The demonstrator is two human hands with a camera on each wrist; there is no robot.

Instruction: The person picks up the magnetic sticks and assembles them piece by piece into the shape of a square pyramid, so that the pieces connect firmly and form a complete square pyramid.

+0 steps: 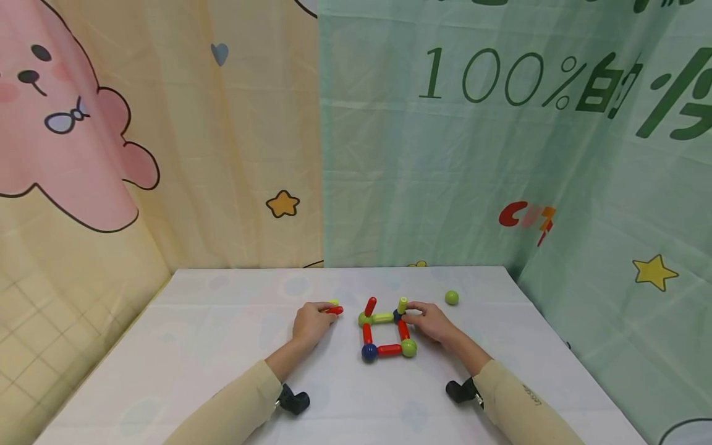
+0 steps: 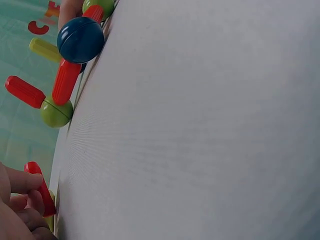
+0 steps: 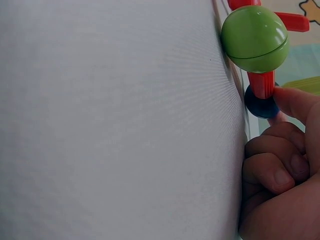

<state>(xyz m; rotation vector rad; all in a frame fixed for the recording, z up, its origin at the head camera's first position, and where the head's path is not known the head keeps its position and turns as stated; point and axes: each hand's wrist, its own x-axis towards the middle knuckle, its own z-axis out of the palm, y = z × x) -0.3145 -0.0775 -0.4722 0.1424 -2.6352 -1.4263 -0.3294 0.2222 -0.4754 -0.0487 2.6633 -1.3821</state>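
A square frame of rods and balls lies on the table. Its corners are a near blue ball [image 1: 369, 353], a near green ball [image 1: 408, 348], a far green ball [image 1: 364, 319] and a far blue ball [image 3: 262, 103]. A red rod [image 1: 370, 306] rises from the far green ball, a yellow-green rod [image 1: 403, 305] from the far blue one. My right hand [image 1: 429, 321] pinches the far blue ball; its other fingers are curled in the right wrist view. Left of the frame, my left hand [image 1: 313, 324] pinches a loose red rod [image 2: 42, 189] between thumb and fingers.
A yellow-green piece [image 1: 334, 302] lies just behind the left hand's rod, partly hidden. One loose green ball [image 1: 452, 298] sits farther back on the right. The white table [image 1: 222, 321] ends at printed curtains [image 1: 250, 136] behind and at both sides.
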